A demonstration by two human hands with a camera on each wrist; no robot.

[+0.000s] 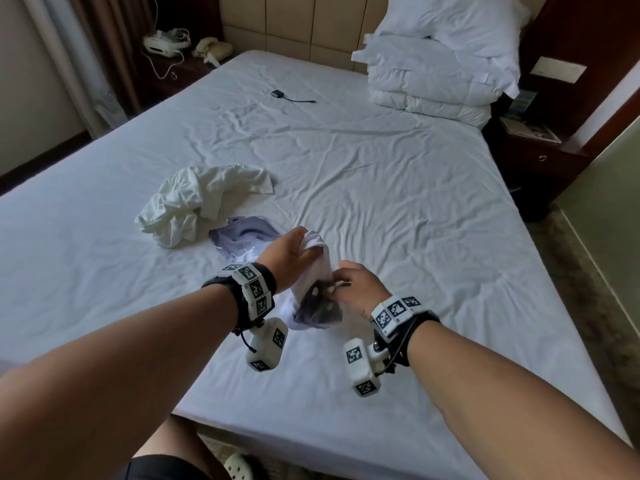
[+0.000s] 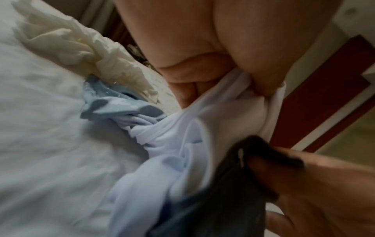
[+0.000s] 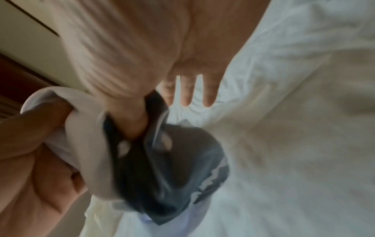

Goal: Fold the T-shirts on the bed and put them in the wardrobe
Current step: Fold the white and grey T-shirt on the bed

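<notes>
A pale blue-white T-shirt point(image 1: 313, 308) with a dark print point(image 3: 172, 168) is lifted off the bed point(image 1: 381, 188), its far end point(image 1: 242, 237) still trailing on the sheet. My left hand point(image 1: 294, 251) grips a bunched white part of it in a fist point(image 2: 202, 48). Just to the right, my right hand point(image 1: 356, 285) pinches the dark printed part between thumb and forefinger, while its other fingers point(image 3: 188, 93) stick out straight. A second, cream T-shirt point(image 1: 197, 199) lies crumpled on the sheet behind and to the left, also seen from the left wrist point(image 2: 81, 48).
Stacked white pillows and a folded duvet point(image 1: 443, 71) fill the bed's far right corner. A small black device with a cable point(image 1: 277, 94) lies on the far sheet. Nightstands flank the bed, the left one carrying a phone point(image 1: 212, 48). Carpeted floor runs along the right side.
</notes>
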